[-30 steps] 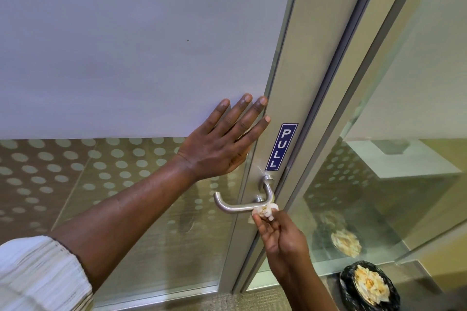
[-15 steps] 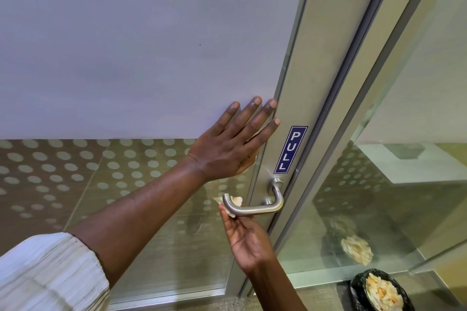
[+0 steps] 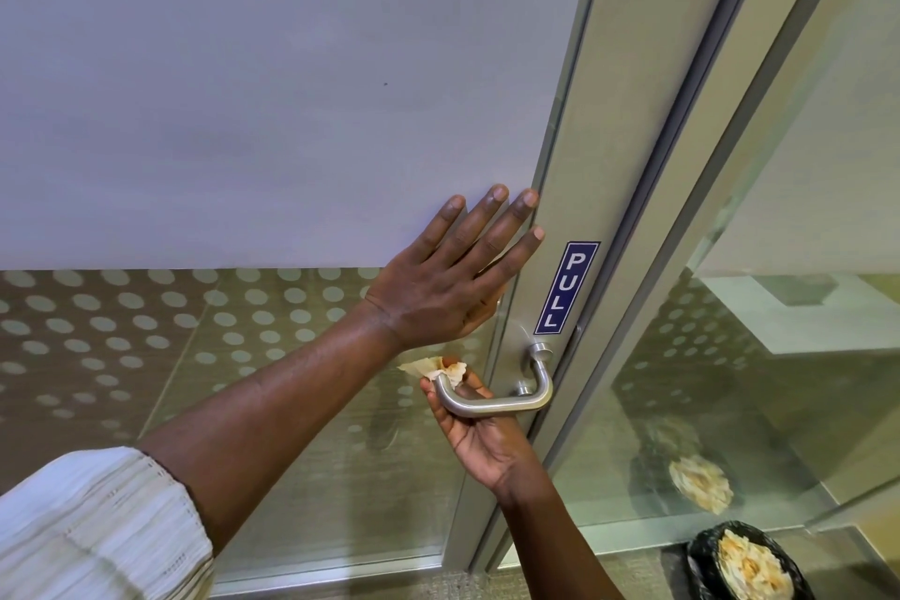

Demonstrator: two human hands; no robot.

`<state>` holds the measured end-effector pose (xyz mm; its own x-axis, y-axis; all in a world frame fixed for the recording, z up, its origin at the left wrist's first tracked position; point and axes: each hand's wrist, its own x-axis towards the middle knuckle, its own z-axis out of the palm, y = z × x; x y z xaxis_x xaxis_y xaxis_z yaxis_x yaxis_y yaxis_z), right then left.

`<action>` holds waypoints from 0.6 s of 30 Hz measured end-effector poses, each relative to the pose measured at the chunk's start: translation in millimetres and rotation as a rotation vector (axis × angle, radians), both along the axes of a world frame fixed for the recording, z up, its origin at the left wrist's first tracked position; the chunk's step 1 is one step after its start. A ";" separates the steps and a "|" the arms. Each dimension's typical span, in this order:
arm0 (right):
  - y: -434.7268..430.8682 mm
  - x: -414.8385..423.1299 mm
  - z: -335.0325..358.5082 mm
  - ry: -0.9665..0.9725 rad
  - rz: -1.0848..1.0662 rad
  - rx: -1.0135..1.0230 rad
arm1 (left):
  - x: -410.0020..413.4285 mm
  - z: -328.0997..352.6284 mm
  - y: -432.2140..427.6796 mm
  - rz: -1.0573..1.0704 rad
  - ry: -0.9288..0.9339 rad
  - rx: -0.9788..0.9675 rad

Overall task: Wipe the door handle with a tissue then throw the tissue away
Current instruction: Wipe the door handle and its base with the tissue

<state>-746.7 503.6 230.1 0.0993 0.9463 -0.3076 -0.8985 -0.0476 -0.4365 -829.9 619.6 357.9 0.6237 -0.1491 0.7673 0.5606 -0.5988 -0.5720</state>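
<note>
A brushed metal lever door handle (image 3: 506,402) sticks out from the door's frame below a blue PULL sticker (image 3: 566,287). My right hand (image 3: 479,434) reaches up from below and pinches a crumpled, stained tissue (image 3: 440,368) against the free left end of the lever, fingers behind the bar. My left hand (image 3: 450,280) lies flat on the glass door just above the handle, fingers spread, holding nothing.
The door (image 3: 292,112) has a frosted upper panel and dotted glass below. At the bottom right on the floor stands a black-lined bin (image 3: 701,565) with several used tissues in it. A glass side panel (image 3: 779,356) reflects the bin.
My right hand slid the tissue from the handle's bend near the door frame leftward to the free end of the lever. My left hand stayed flat on the door.
</note>
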 end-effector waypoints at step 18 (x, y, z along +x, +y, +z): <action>-59.9 79.6 -8.4 -0.171 -0.190 -0.144 | 0.5 0.8 -0.6 -0.010 0.007 -0.016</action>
